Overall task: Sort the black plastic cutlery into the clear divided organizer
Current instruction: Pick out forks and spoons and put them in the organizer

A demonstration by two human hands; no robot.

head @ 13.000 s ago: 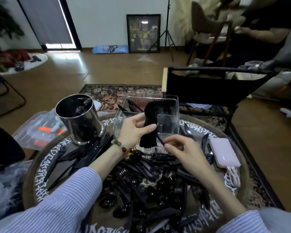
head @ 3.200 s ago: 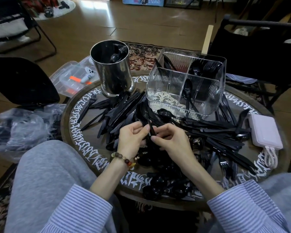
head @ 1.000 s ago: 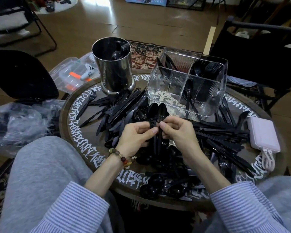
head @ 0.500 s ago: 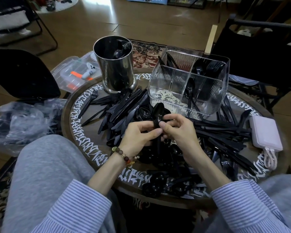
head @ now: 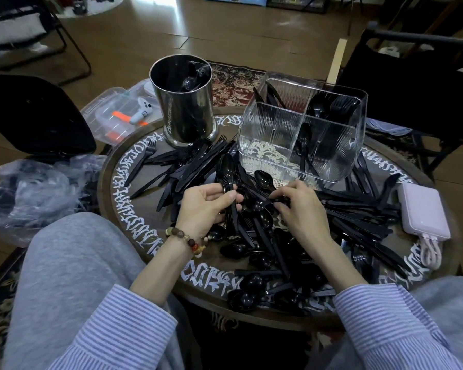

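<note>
Half a second ago the two hands met at one bunch of spoons; now they have parted. The left hand [head: 207,206] keeps the spoon stack [head: 228,182], fingers and thumb curled round the handles, bowls standing up toward twelve o'clock. The right hand [head: 298,209] has dropped to three o'clock of it and reaches into the pile, fingertips curled and pinching a single spoon [head: 262,204] that lies nearly flat, its bowl pointing toward the left hand. Under and around both hands the loose cutlery [head: 358,217] covers the round worktop [head: 145,231]: spoons mostly at six o'clock, knives and forks fanning out at ten and three. At one o'clock from the hands stands the organizer [head: 302,129], on the worktop's far side; a spoon leans in its near right compartment, more cutlery stands in the two far ones, and the near left one shows only the worktop's pattern through its floor. A metal cup [head: 185,108] stands at eleven o'clock with something dark inside. A power bank [head: 422,212] lies at the three o'clock edge.
</note>
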